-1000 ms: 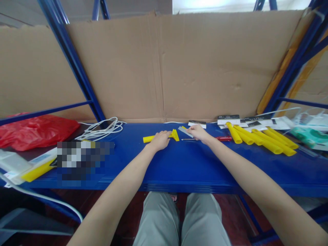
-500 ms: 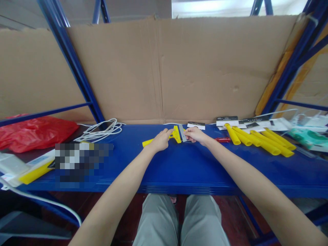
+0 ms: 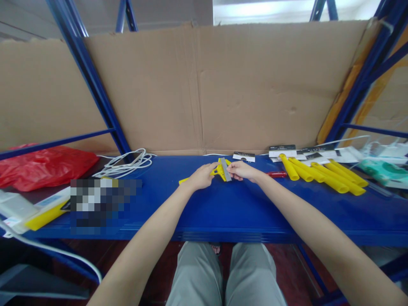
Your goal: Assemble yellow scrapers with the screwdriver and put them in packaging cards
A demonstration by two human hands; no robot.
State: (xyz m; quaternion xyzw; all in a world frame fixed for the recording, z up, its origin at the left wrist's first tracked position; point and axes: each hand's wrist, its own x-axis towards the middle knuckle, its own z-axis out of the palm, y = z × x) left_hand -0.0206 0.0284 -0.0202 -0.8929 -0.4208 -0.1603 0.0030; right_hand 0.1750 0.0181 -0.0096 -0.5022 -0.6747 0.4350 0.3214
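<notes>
My left hand (image 3: 203,176) is closed around the handle of a yellow scraper (image 3: 217,171), just above the blue shelf top. The end of its handle pokes out to the left, under my wrist. Across the scraper's head lies a flat grey metal blade (image 3: 225,170), tilted. My right hand (image 3: 241,170) pinches the blade's right edge between thumb and fingers. Whether the blade is fixed to the head or only laid against it, I cannot tell. A red-handled tool (image 3: 276,174) lies by my right wrist, its other end hidden by the hand.
Several yellow handle tubes (image 3: 328,177) lie on the right, before black-and-white cards (image 3: 282,151). Another card (image 3: 244,157) lies behind my right hand. Coiled white cable (image 3: 140,161) and a red plastic bag (image 3: 47,165) are on the left. Cardboard (image 3: 255,85) walls the back.
The scraper's head has turned a little in my hands, and the blade now slants over it. My left hand has shifted slightly right. My right hand still pinches the blade.
</notes>
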